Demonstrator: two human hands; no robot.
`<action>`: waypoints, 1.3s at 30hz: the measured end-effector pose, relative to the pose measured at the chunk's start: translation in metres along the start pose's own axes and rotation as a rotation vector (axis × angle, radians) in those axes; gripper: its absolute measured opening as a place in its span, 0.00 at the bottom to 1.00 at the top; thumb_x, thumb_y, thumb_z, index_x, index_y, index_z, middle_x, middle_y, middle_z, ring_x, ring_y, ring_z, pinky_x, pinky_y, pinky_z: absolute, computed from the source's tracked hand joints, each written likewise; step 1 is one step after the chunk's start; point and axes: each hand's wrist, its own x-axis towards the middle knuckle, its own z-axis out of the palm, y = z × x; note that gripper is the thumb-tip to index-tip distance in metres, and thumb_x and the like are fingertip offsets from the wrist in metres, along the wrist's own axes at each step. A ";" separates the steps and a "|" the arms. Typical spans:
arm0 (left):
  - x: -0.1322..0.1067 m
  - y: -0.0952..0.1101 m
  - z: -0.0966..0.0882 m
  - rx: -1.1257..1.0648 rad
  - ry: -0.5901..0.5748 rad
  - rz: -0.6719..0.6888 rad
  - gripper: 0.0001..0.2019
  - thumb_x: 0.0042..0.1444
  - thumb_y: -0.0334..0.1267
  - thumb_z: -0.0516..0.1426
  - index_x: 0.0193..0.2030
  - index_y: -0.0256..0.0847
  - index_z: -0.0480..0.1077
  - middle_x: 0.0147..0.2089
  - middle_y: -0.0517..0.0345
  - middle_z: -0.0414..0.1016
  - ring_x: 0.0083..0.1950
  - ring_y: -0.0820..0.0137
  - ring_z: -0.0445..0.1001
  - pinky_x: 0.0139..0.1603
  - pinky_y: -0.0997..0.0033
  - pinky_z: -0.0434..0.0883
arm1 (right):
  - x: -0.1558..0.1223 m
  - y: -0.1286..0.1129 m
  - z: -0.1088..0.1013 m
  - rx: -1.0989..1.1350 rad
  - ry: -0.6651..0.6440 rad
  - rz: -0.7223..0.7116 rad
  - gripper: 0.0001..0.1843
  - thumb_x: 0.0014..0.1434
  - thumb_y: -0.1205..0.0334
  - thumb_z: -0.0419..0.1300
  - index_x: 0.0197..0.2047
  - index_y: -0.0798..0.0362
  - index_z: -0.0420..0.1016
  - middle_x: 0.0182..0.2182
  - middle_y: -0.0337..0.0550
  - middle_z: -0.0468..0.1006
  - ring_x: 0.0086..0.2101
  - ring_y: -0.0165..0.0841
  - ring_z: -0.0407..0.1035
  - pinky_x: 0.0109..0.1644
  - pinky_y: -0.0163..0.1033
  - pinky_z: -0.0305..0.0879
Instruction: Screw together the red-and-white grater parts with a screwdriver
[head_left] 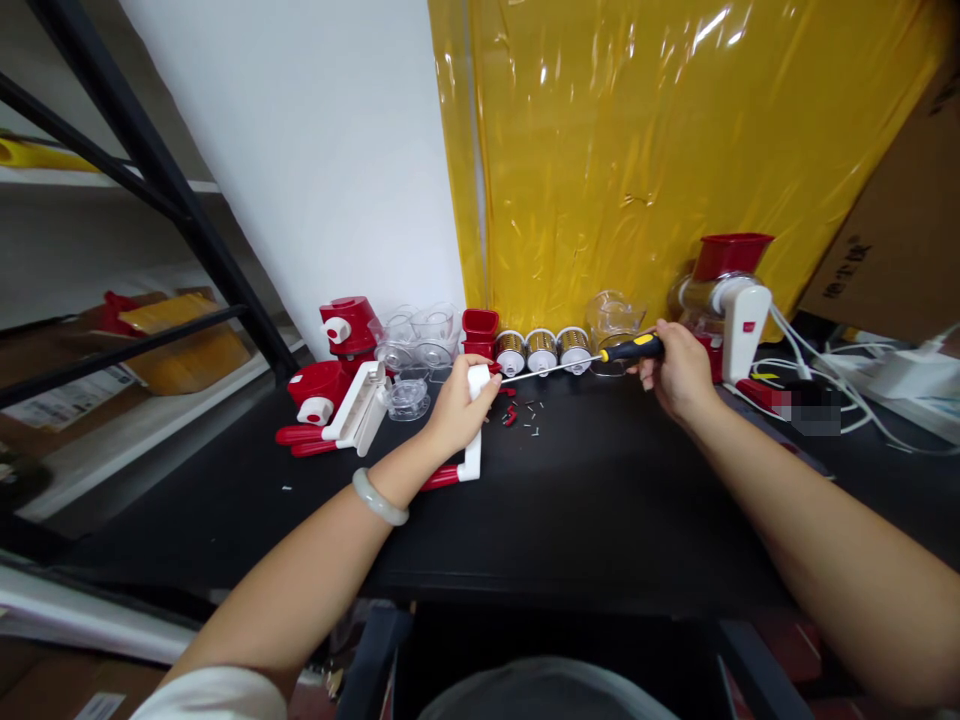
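Note:
My left hand (454,412) is closed around a white L-shaped plastic stand with a red base (471,462), holding it upright on the black table (600,500). A screwdriver (592,358) with a black and yellow handle is gripped in my right hand (679,372). Its metal shaft runs left, and the tip meets the top of the white stand near my left fingers. Small screws and red bits (521,412) lie on the table just past the stand.
Red and white appliance parts (337,385) and clear plastic cups (416,345) sit at the back left. Three metal drums (541,350) stand in a row against yellow sheeting. An assembled red and white machine (731,295) and white cables (862,385) are at the right. Black shelving (150,180) rises on the left.

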 end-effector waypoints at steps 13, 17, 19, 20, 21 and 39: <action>0.000 -0.002 0.001 0.000 0.003 0.012 0.15 0.63 0.46 0.56 0.52 0.43 0.62 0.32 0.62 0.69 0.24 0.73 0.72 0.22 0.73 0.72 | 0.003 0.005 -0.002 0.151 -0.029 0.043 0.05 0.53 0.59 0.57 0.33 0.49 0.71 0.24 0.38 0.74 0.17 0.33 0.69 0.20 0.40 0.67; 0.000 -0.002 0.000 -0.009 0.002 -0.004 0.15 0.63 0.46 0.56 0.52 0.43 0.62 0.32 0.62 0.69 0.23 0.73 0.71 0.21 0.73 0.72 | 0.005 0.007 -0.004 0.136 -0.058 0.020 0.05 0.53 0.58 0.59 0.33 0.49 0.71 0.24 0.38 0.74 0.17 0.33 0.70 0.20 0.39 0.67; 0.001 -0.002 0.000 -0.014 0.002 0.002 0.15 0.63 0.46 0.57 0.52 0.43 0.62 0.32 0.62 0.69 0.24 0.73 0.71 0.21 0.73 0.72 | 0.006 0.008 -0.004 0.129 -0.065 0.009 0.06 0.53 0.57 0.60 0.33 0.49 0.70 0.23 0.37 0.74 0.17 0.32 0.69 0.19 0.39 0.67; 0.001 -0.002 0.000 -0.016 0.004 0.008 0.15 0.63 0.46 0.57 0.52 0.43 0.62 0.33 0.61 0.69 0.24 0.73 0.71 0.21 0.74 0.72 | 0.006 0.008 -0.004 0.126 -0.065 0.003 0.06 0.53 0.56 0.61 0.33 0.49 0.70 0.22 0.37 0.74 0.17 0.32 0.69 0.19 0.38 0.67; 0.001 -0.002 0.000 -0.018 0.005 0.013 0.15 0.63 0.46 0.57 0.52 0.44 0.62 0.33 0.61 0.69 0.25 0.73 0.72 0.21 0.74 0.72 | 0.006 0.008 -0.004 0.123 -0.065 0.000 0.07 0.53 0.56 0.62 0.33 0.49 0.70 0.22 0.36 0.74 0.16 0.31 0.68 0.18 0.38 0.67; 0.001 -0.003 0.001 -0.022 0.008 0.009 0.15 0.62 0.46 0.57 0.51 0.44 0.62 0.33 0.61 0.69 0.24 0.74 0.71 0.22 0.73 0.72 | -0.001 0.001 0.001 0.006 -0.005 -0.004 0.21 0.52 0.42 0.66 0.31 0.48 0.64 0.12 0.30 0.65 0.12 0.29 0.62 0.10 0.31 0.53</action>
